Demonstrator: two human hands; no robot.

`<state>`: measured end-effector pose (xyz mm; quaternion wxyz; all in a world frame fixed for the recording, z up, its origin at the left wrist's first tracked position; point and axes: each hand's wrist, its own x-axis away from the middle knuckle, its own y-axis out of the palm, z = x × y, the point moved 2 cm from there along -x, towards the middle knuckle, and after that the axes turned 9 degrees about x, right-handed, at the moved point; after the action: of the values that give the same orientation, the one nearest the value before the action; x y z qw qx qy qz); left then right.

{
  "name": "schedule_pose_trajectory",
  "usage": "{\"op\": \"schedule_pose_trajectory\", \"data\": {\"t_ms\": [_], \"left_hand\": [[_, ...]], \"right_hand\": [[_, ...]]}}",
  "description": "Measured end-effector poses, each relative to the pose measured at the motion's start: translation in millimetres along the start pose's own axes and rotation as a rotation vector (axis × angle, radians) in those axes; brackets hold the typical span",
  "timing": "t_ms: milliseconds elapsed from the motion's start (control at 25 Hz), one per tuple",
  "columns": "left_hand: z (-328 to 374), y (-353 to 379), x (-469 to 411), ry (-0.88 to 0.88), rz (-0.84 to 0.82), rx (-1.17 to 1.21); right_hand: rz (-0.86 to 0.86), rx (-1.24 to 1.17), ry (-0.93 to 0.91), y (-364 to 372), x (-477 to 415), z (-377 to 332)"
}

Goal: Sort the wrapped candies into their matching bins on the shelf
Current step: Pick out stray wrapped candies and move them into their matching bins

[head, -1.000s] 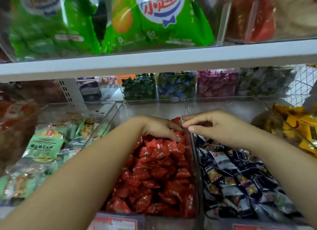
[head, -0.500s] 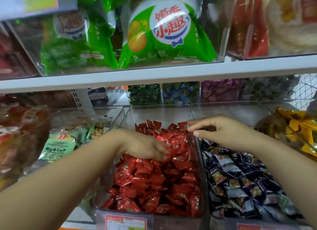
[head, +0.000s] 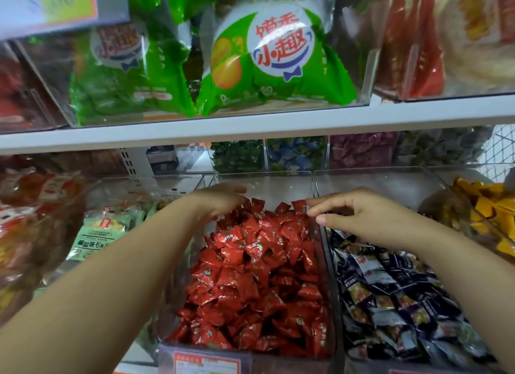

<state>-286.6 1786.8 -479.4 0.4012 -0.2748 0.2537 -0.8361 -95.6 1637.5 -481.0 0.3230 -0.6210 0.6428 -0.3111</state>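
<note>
A clear bin in the middle of the shelf is heaped with red wrapped candies. My left hand lies palm down on the back left of that heap, fingers stretched out toward the rear wall. My right hand hovers at the divider between the red bin and the bin of dark wrapped candies. Its fingers are curled with the tips close together, right beside a red candy that sticks up at the back. Whether the fingertips pinch anything is hidden.
Left of the red bin lie pale green packets; yellow wrapped sweets fill the bin at far right. Behind stand small bins of green, blue and purple candies. A white shelf edge with green snack bags hangs overhead.
My left hand slid from the middle of the red heap to its back left corner. My right hand stayed at the divider. The view tilted upward.
</note>
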Motion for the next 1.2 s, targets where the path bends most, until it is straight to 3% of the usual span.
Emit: {"op": "schedule_pose_trajectory", "data": {"t_ms": [240,440,680,880,1080,1200], "left_hand": [[-9.6,7.9,-17.8,-0.222,-0.099,0.223],[-3.3,15.6,-13.4,-0.223,-0.332,0.265],[11.4,36.7,24.3,-0.174,-0.627,0.114],[8.2,32.5,48.5,0.059,-0.632,-0.380],[4.0,37.0,58.5,0.133,-0.626,-0.446],[11.5,25.3,67.2,0.151,-0.584,-0.325]], "right_hand": [[0.001,0.000,-0.010,-0.1,0.5,2.1],[0.009,0.012,-0.019,-1.2,-2.0,0.1],[-0.004,0.019,-0.009,-1.6,-0.7,-1.3],[-0.011,0.014,-0.007,-0.2,0.2,-1.3],[-0.014,0.015,-0.010,0.0,1.1,-2.3],[-0.018,0.014,-0.007,-1.0,1.9,-4.0]]}}
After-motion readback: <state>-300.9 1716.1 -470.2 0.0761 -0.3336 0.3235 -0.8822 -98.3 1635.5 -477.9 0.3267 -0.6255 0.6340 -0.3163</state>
